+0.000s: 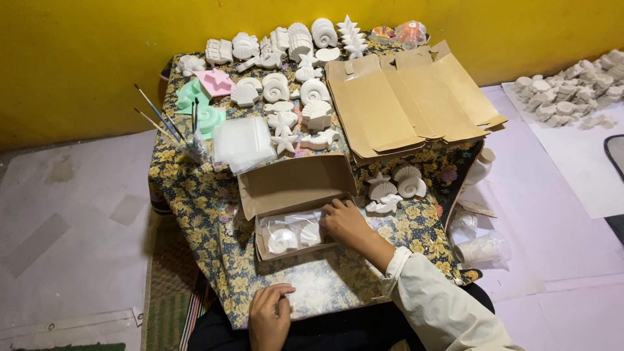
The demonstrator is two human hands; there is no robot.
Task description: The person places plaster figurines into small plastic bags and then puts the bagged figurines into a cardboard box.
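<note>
An open brown cardboard box (292, 185) sits in the middle of a low table covered in a floral cloth (195, 195). Inside it lie white plaster shell figures in clear plastic (289, 235). My right hand (344, 221) rests on the box's right edge, fingers touching the wrapped figures. My left hand (268, 318) sits at the table's near edge, fingers curled, nothing visibly in it. Three white shell figures (395, 187) lie just right of the box.
Many white plaster shells and stars (292, 84) fill the table's far side. Flat cardboard box blanks (403, 97) lie at the right, plastic bags (242, 142) and paintbrushes (162, 120) at the left. More plaster pieces (572, 91) lie on the floor, right.
</note>
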